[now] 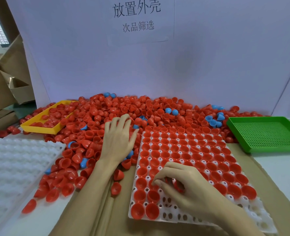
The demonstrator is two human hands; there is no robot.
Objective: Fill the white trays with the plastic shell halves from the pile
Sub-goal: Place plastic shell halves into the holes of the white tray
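Head view: right hand [183, 184] pinches red plastic shell halves [178, 185] over nearly full white moulded tray [253, 217]; left hand [118, 138], fingers spread, rests on red pile [124, 108]; judged next: seat halves in near empty cups.

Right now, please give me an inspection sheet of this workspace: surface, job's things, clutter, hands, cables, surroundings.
Surface: brown cardboard sheet under the work.
Job's things: white tray mostly filled with red shells, near rows partly open; empty white tray at left; pile of shell halves behind.
Clutter: blue shells mixed in; yellow tray holding red shells; green perforated tray, empty.
Hands: left hand spread on the pile; right hand curled over red shells at the tray.
Cables: nothing seen.
Surroundings: white backboard with printed characters; cardboard boxes at left.
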